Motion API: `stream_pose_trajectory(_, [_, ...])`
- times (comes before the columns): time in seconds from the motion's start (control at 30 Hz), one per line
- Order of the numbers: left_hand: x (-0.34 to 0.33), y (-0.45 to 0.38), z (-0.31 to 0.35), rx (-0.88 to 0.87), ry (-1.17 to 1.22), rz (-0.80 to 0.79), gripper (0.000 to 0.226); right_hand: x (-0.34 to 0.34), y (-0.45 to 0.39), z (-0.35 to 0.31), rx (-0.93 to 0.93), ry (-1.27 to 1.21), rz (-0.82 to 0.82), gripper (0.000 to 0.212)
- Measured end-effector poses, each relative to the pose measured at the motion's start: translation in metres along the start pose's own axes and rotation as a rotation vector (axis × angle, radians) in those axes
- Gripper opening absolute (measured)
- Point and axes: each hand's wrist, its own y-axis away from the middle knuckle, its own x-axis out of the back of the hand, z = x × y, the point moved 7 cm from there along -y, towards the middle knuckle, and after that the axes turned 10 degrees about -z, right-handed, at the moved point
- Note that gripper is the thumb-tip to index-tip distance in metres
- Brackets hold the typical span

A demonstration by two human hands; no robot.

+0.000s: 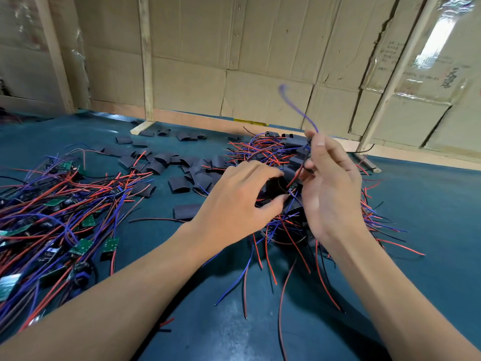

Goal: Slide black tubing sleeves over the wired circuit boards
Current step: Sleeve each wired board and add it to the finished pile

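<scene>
My left hand [239, 201] grips a black tubing sleeve [276, 187] with its open mouth turned toward my right hand. My right hand [330, 186] pinches the wires of a circuit board, and a blue wire [296, 108] whips upward above its fingers. The board itself is mostly hidden between the two hands; a red wire [295, 178] runs into the sleeve's mouth. Both hands hover over a heap of sleeved boards [281, 152] with red and blue leads.
Loose black sleeves [179, 185] lie scattered across the teal table [429, 217] to the left of centre. A pile of bare green boards with wires [62, 217] fills the left side. Cardboard walls [260, 61] and wooden posts [145, 61] close off the back.
</scene>
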Motion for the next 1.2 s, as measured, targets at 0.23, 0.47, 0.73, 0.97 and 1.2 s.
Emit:
stream_pose_trajectory(0.23, [0.01,-0.001,-0.004,0.017,0.055,0.144,0.033,0.006,-0.001,-0.01,0.063,0.451,-0.078,0.004])
stream_pose_trajectory(0.47, [0.016,-0.001,-0.009,0.047,0.052,0.166,0.032,-0.003,-0.001,-0.003,0.007,0.541,-0.273,0.008])
stream_pose_trajectory(0.73, [0.021,-0.002,-0.008,0.028,0.011,0.174,0.034,-0.003,-0.001,-0.005,0.046,0.605,-0.335,0.024])
stream_pose_trajectory(0.97, [0.018,-0.006,-0.01,-0.146,-0.086,0.134,0.034,-0.004,0.001,-0.009,0.122,0.752,-0.329,0.031])
stream_pose_trajectory(1.2, [0.033,-0.065,-0.033,-0.107,-0.221,-0.011,0.027,-0.016,0.01,-0.002,0.263,1.134,-0.321,0.044])
